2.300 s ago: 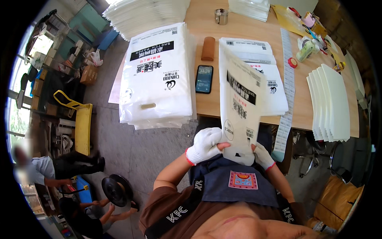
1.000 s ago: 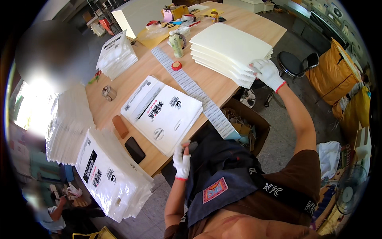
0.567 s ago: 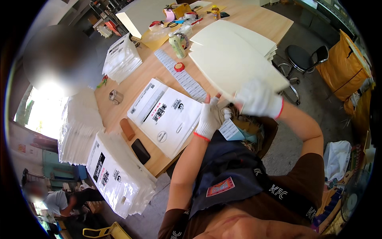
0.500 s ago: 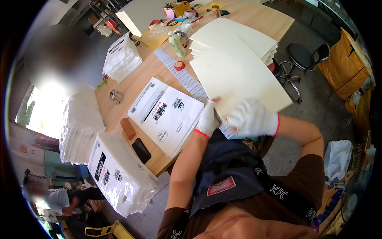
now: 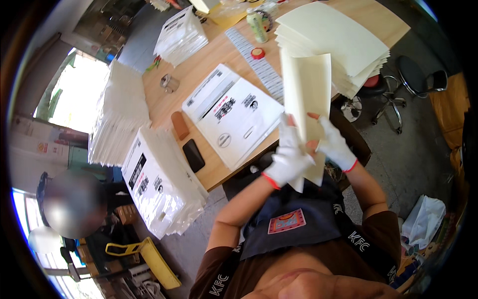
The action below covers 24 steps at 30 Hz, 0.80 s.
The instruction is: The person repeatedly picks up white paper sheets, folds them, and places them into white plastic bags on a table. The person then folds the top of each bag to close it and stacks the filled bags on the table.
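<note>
A large cream sheet of card [image 5: 314,94] is held in front of me at the near table edge, its two long sides bent up so that it forms a trough. My left hand [image 5: 289,157], in a white knit glove with bare fingertips, grips its left side. At the right side my right hand [image 5: 336,144], gloved alike, pinches the raised flap. Left of the sheet lies a stack of white printed plastic bags [image 5: 234,117]. Behind it, to the right, is a fanned pile of cream sheets [image 5: 333,37].
A long ruler [image 5: 251,55] with a red tape roll [image 5: 257,53] on it lies beyond the bags. A phone [image 5: 193,155], a brown block [image 5: 179,125], a glass jar [image 5: 169,83] and a bottle [image 5: 256,25] also stand or lie there. Bag stacks [image 5: 159,184] line the left edge; a stool [image 5: 412,74] stands right.
The cream sheet, flat and tilted before, has its sides bent upward now. My right hand has moved from its near edge to its right side. The whole view has shifted.
</note>
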Available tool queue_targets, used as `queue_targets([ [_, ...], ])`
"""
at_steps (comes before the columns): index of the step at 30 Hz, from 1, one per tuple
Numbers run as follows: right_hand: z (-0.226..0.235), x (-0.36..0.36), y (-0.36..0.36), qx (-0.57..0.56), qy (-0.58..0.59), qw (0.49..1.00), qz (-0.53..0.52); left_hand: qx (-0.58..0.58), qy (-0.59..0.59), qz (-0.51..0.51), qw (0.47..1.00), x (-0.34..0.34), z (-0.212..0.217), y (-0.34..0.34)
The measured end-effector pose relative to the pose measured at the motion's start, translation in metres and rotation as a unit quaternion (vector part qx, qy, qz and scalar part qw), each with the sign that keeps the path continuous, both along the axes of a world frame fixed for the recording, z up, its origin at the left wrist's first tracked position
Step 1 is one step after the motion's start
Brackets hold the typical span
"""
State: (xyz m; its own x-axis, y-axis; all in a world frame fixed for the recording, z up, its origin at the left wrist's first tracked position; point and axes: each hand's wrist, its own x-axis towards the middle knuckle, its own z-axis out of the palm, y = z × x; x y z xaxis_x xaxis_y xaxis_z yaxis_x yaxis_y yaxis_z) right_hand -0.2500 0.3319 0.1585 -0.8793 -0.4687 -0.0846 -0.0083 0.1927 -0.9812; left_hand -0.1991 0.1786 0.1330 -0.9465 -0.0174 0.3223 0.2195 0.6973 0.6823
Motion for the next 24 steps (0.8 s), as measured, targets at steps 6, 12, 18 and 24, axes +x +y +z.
queue_targets([
  [6, -0.051, 0.007, -0.011, 0.006, 0.029, 0.993, -0.110, -0.057, -0.036, -0.108, 0.992, 0.020, -0.010, -0.012],
  [12, -0.051, -0.005, 0.007, 0.023, 0.050, 0.998, -0.012, -0.194, -0.057, 0.197, 0.959, -0.028, -0.089, -0.139],
  [18, -0.021, -0.002, -0.018, 0.182, 0.219, 0.953, 0.105, 0.025, -0.108, 0.154, 0.982, -0.046, -0.121, -0.200],
  [24, -0.018, -0.014, -0.063, 0.410, 0.312, 0.815, 0.266, 0.255, -0.080, 0.178, 0.947, -0.067, -0.020, -0.223],
])
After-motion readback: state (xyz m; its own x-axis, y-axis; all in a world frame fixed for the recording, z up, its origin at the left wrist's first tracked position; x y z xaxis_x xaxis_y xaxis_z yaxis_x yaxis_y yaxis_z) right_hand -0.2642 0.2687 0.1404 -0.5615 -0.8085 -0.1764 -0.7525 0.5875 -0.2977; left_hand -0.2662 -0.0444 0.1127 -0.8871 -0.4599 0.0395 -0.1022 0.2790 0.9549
